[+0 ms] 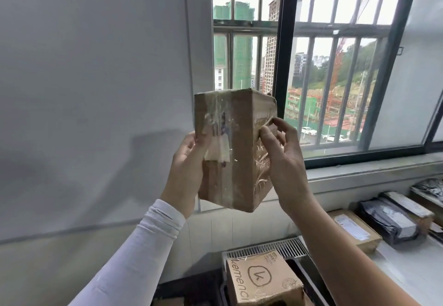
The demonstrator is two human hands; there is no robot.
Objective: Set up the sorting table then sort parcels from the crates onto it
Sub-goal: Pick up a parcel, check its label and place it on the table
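Two hands hold one taped cardboard parcel [233, 148] up in the air before the barred window [309, 61], well above everything else. The left hand [188, 171] grips it from the near left side, though only the thumb edge and palm show; its fingers are hidden behind the box. The right hand [284, 159] presses on the right face with its thumb bent against the crinkled tape, the other fingers curled loosely just off the edge (whether they touch the cardboard I cannot tell). A torn pale label [217, 149] sticks to the front face, its print too smeared to read. Below, cut off by the bottom edge, a second carton with a printed circle logo [262, 279] sits in what looks like a dark crate [309, 279], with a white slatted rim [266, 249] behind it; how deep the crate goes is out of sight. To the right, on the pale sorting table [407, 272], lie a flat brown box [354, 229] and a dark plastic mailer [388, 221] beside it, with more parcels [407, 203] running off the frame's right edge, hard to tell apart.
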